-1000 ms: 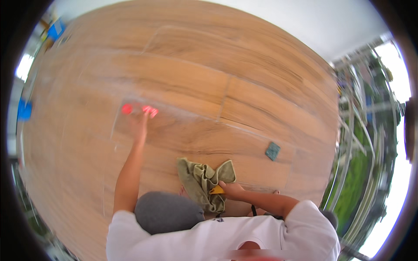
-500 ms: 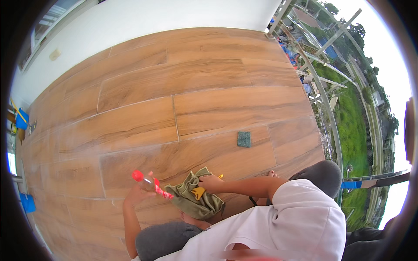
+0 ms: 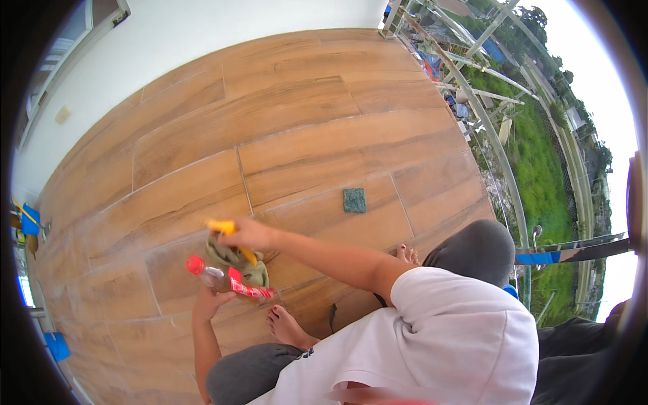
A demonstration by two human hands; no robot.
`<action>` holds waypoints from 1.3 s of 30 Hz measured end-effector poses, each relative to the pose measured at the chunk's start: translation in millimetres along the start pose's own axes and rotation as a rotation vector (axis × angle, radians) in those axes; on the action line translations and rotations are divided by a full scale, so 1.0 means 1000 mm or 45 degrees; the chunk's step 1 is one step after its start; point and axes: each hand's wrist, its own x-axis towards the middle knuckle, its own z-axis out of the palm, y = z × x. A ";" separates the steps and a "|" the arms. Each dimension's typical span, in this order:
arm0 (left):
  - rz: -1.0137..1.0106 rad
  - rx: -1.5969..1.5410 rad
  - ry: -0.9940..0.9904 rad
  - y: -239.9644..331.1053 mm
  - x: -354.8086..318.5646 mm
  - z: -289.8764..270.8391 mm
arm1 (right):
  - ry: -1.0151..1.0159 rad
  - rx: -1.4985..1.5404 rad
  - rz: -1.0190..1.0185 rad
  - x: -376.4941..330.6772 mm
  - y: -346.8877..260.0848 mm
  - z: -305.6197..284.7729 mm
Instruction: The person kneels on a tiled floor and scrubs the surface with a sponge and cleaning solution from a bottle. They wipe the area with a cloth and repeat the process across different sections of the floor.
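Note:
My left hand (image 3: 210, 302) is closed around a clear plastic bottle (image 3: 216, 278) with a red cap and a red label. The bottle is tilted, its cap pointing up and to the left. Just beyond it, my right hand (image 3: 248, 234) grips a yellow scraper-like tool (image 3: 221, 226), blurred by motion. An olive-green cloth (image 3: 255, 272) is bunched beneath my right hand, partly hidden by the bottle; whether my fingers also hold the cloth, I cannot tell. Farther right on the tiles lies a square dark green scouring pad (image 3: 354, 200).
Brown wood-look tiles (image 3: 297, 155) cover the floor. A white wall (image 3: 236, 27) runs along the far side. At right, a metal railing (image 3: 496, 155) borders a grassy slope. Blue containers (image 3: 57, 345) stand at the far left. My bare foot (image 3: 290, 327) rests near the bottle.
My right hand has moved left and away from me with the yellow tool; the cloth has shifted the same way, off my foot. The bottle stays in my left hand. The view has shifted slightly.

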 end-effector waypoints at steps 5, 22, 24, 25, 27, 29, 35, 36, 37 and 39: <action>0.015 0.170 0.437 -0.015 -0.045 -0.034 | 1.585 -0.591 0.094 -0.065 0.068 -0.133; -0.154 0.281 1.711 -0.112 -0.038 -0.204 | 1.557 -1.133 0.869 -0.075 0.088 -0.158; 0.084 0.031 1.775 -0.127 -0.028 -0.207 | 1.196 -1.304 0.688 -0.023 0.066 -0.120; 0.186 -0.128 1.773 -0.123 -0.015 -0.199 | 0.984 -1.432 0.602 -0.003 0.054 -0.101; 0.236 -0.450 1.763 -0.118 -0.003 -0.190 | 0.538 -1.647 0.479 0.042 0.025 -0.063; -0.012 -0.142 1.797 -0.106 0.005 -0.182 | 0.122 -1.790 0.465 0.077 -0.011 -0.025; -0.268 0.098 1.800 -0.103 -0.012 -0.208 | -0.511 -1.816 0.171 0.198 -0.100 0.025; -0.275 0.080 1.775 -0.095 -0.013 -0.210 | -0.540 -1.834 0.216 0.214 -0.111 0.026; -0.283 0.066 1.760 -0.090 -0.013 -0.211 | -0.584 -1.882 0.212 0.232 -0.112 0.019; -0.301 0.076 1.662 -0.091 -0.010 -0.211 | -0.688 -1.955 0.213 0.265 -0.106 -0.007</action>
